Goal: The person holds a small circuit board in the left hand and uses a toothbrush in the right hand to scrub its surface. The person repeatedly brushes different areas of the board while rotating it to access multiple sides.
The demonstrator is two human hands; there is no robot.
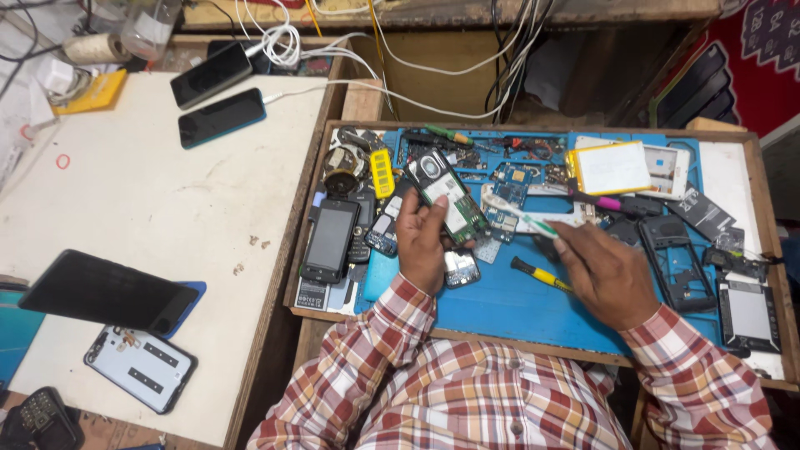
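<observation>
Blue repair mat lies nearest, above it the left hand pinching a stripped phone with its green board bared, the right hand closed around a toothbrush, brushing apparently unfinished, reassembly left.

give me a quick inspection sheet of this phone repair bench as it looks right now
surface: blue work mat set in a wooden tray; white table beside it
job's things: opened phone with bare circuit board; white and green toothbrush, bristles toward the board
clutter: yellow-handled screwdriver, loose boards, small phones, phone frame, yellow-edged battery
grippers: left hand holds the opened phone; right hand holds the toothbrush
cables: white leads hang from the shelf above; one runs toward a blue-edged phone
surroundings: several phones on the white table; red wall at right
</observation>
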